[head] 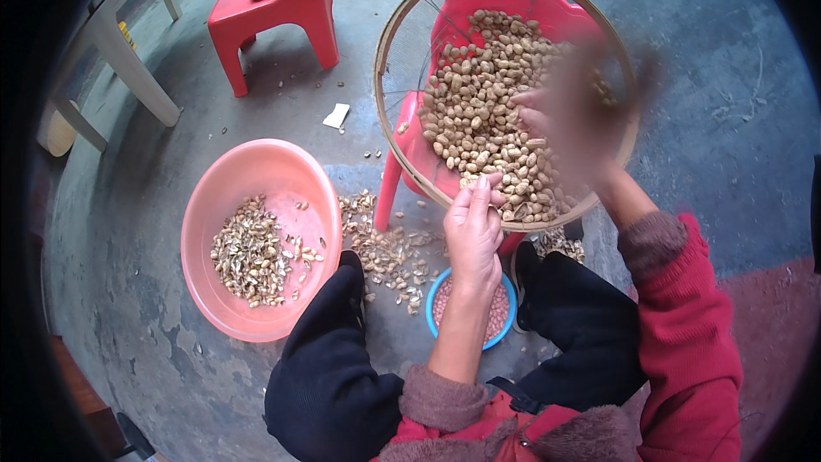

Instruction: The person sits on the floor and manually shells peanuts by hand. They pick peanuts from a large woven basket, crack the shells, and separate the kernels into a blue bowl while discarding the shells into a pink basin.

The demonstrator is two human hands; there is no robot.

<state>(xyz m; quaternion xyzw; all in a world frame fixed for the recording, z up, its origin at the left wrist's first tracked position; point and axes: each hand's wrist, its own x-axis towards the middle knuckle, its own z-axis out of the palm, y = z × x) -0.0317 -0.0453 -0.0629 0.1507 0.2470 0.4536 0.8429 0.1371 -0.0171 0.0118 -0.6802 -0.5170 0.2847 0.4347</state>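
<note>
Peanuts in their shells (478,102) lie heaped in a round sieve (385,38) with a wooden rim and mesh, which rests on a red plastic chair (410,119). My left hand (473,224) is at the sieve's near edge, thumb and fingertips pinched together; whether a peanut is between them cannot be made out. Over the right part of the heap is my right hand (571,102), strongly blurred, its fingers reaching left above the nuts. Below my left forearm stands a blue-rimmed bowl (512,311) of shelled pink peanuts (500,314), partly hidden by the arm.
A pink plastic basin (195,269) holding empty shells (253,256) stands at the left. More shells (397,256) litter the concrete floor between my feet. A small red chair (276,9) with folded cloth and a pale table's leg (131,64) are at the upper left.
</note>
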